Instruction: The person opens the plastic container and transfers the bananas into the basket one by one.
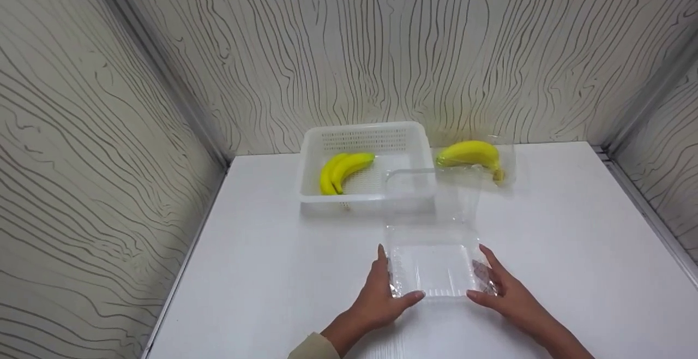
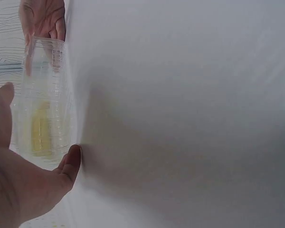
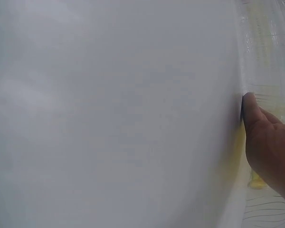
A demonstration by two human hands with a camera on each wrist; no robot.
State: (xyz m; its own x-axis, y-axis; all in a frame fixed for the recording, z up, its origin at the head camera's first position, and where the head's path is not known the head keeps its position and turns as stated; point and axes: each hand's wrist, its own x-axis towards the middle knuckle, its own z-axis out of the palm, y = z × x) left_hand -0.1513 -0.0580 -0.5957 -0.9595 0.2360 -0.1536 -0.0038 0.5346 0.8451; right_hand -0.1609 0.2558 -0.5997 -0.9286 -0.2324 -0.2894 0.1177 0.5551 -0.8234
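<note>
A clear plastic clamshell container (image 1: 436, 271) sits at the front of the table, its lid (image 1: 431, 198) raised toward the back. My left hand (image 1: 379, 296) grips its left side, thumb at the front edge and fingers along the wall. On the opposite side my right hand (image 1: 507, 296) holds it the same way, some fingers showing through the plastic. In the left wrist view, both hands flank the container (image 2: 59, 109). The right wrist view shows my right hand (image 3: 270, 142) at the container's edge.
Behind stands a white plastic basket (image 1: 368, 130) with two yellow bananas (image 1: 349, 171) in it; the raised lid overlaps its right corner. To its right, another clear container (image 1: 507, 157) holds a yellow banana (image 1: 471, 154). Wood-grain panels (image 1: 349, 48) enclose the white table (image 1: 262, 271).
</note>
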